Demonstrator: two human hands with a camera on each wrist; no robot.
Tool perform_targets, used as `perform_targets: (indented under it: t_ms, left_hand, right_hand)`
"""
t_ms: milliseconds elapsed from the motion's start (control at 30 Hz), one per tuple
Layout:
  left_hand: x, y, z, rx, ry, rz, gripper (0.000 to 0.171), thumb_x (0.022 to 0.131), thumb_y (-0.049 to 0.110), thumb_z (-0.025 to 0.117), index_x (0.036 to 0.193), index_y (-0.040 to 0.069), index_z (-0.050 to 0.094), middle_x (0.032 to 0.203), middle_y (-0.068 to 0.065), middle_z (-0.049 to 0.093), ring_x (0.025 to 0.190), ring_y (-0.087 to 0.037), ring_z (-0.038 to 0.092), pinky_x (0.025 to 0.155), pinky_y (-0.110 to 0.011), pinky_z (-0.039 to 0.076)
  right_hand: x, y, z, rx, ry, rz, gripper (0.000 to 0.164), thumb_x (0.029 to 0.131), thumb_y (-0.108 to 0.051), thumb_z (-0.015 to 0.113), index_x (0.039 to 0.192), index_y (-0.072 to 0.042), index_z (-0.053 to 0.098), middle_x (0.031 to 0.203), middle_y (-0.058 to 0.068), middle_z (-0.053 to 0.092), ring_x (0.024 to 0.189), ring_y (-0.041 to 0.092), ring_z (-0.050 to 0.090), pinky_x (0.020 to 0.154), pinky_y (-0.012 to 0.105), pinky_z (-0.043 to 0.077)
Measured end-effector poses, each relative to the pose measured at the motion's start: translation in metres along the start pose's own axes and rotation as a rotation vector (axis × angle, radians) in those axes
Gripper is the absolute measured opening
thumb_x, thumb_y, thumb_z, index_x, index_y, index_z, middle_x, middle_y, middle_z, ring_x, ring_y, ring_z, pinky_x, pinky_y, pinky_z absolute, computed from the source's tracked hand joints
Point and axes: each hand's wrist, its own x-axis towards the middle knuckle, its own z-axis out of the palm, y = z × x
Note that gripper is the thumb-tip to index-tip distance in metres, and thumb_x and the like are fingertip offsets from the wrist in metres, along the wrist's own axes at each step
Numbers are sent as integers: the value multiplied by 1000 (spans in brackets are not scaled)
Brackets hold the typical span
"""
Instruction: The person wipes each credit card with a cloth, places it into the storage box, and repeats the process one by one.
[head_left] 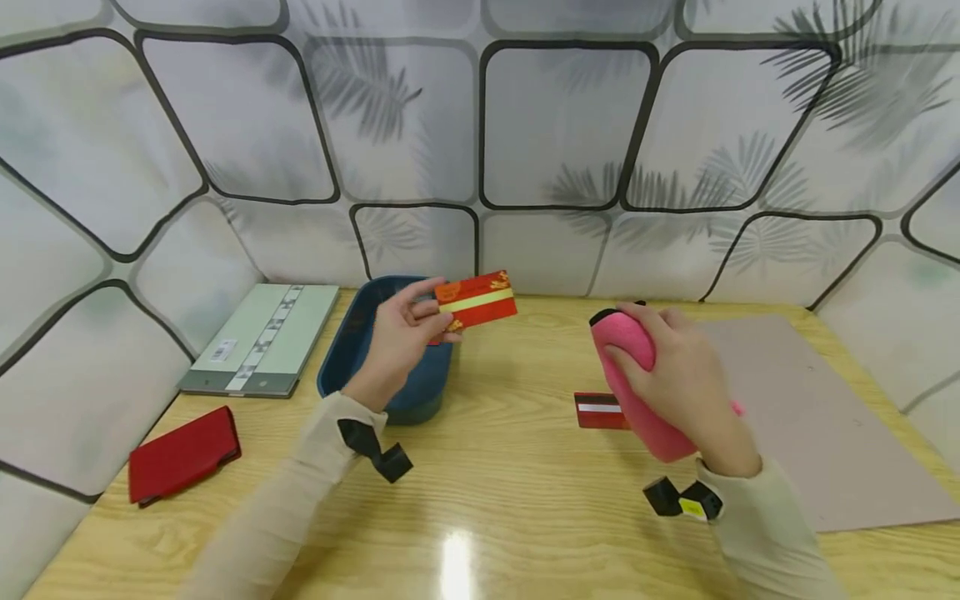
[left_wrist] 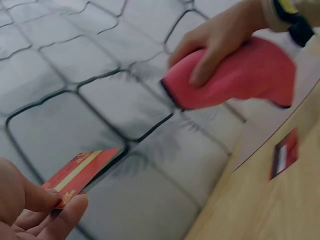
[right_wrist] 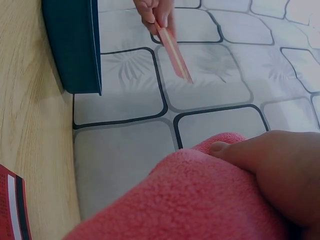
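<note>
Between thumb and fingers, my left hand [head_left: 397, 346] pinches a red card [head_left: 483, 302] with a gold stripe, held up in front of the blue bin's right side. My right hand [head_left: 686, 379] grips a folded pink fluffy cloth [head_left: 654, 427] with dark edging, its thumb pressing into the fabric. In the left wrist view the cloth [left_wrist: 235, 75] hangs above the table. A second red card [head_left: 597, 411], with a black and a white stripe, lies on the wood; the cloth overlaps its right end in the head view. The right wrist view shows part of this striped card [right_wrist: 11, 205].
Behind the left hand stands a dark blue bin [head_left: 417, 410]. To its left lies a pale green folder [head_left: 225, 325] with a patterned band, and nearer is a red wallet [head_left: 183, 454]. A greyish flat sheet [head_left: 840, 425] covers the table's right side. Patterned fabric walls [head_left: 562, 125] surround the table.
</note>
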Motion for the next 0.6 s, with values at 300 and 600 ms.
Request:
perform_targets:
  t_ms: [300, 600]
  left_hand:
    - [12, 5, -43, 145, 97, -59, 52, 96, -2, 53, 145, 6, 40, 92, 2, 65, 70, -5, 66, 75, -28, 60]
    - [25, 1, -80, 375, 132, -180, 51, 98, -1, 49, 148, 2, 35, 139, -29, 47, 76, -3, 66, 77, -25, 59]
  right_hand:
    - [-2, -6, 7, 19, -30, -29, 48, 82, -22, 74, 126, -12, 59, 95, 19, 57, 76, 34, 57, 57, 50, 51]
    - [-2, -7, 9, 31, -58, -14, 48, 83, -21, 73, 127, -12, 58, 96, 19, 56, 76, 33, 57, 56, 51, 51]
